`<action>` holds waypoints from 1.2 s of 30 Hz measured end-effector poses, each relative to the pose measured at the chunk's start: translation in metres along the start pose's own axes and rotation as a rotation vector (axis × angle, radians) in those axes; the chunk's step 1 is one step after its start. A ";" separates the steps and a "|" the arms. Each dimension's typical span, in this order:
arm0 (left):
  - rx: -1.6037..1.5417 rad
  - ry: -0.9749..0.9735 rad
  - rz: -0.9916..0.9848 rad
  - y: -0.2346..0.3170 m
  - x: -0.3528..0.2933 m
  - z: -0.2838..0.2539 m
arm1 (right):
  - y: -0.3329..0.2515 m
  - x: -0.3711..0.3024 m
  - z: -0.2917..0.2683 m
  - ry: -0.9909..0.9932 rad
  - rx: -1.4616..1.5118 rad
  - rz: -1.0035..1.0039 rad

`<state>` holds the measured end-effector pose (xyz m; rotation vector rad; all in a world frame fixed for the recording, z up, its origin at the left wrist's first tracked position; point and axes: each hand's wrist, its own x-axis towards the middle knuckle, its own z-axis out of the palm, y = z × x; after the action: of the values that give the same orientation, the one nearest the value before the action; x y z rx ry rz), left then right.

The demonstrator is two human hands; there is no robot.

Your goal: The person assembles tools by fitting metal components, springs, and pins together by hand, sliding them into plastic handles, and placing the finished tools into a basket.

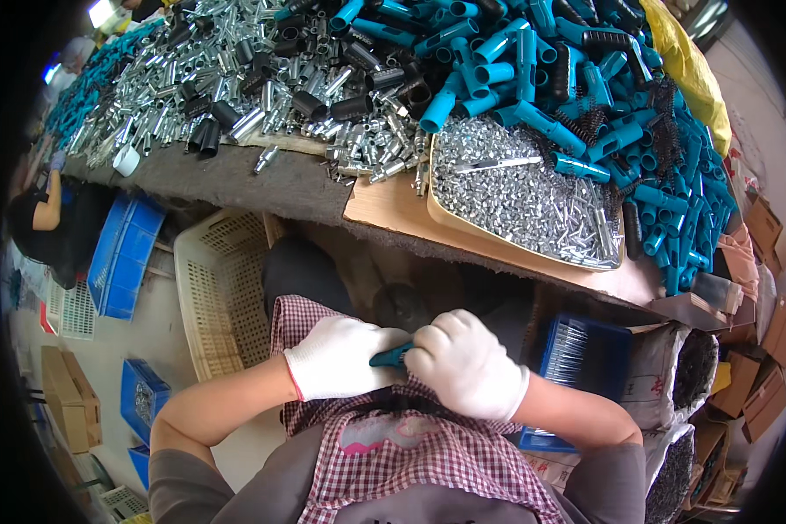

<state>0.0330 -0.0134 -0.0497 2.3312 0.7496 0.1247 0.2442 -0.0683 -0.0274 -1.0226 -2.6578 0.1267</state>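
Teal part (pixel 389 357) now clasped in left hand (pixel 342 356), right end gripped by right hand (pixel 467 365) (both gloved), held before checked apron (pixel 445 467)

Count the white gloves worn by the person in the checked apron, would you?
2. One is on the left hand, the other on the right hand, both at a teal part between them. Neither glove is hidden.

Long workbench (pixel 258 182), dark grey covering, bare wood-look section near middle — pale floor (pixel 140 336) on both sides, cardboard boxes (pixel 764 393) stacked far right — bright light (pixel 102 12) upper left.
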 end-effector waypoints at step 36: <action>-0.113 0.512 0.044 0.011 0.003 0.004 | 0.126 -0.018 -0.019 0.476 -0.155 0.868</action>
<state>0.0416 -0.0207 -0.0459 2.2245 0.9050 0.7855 0.3434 0.0134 -0.0371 -1.9069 -1.6821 -0.1347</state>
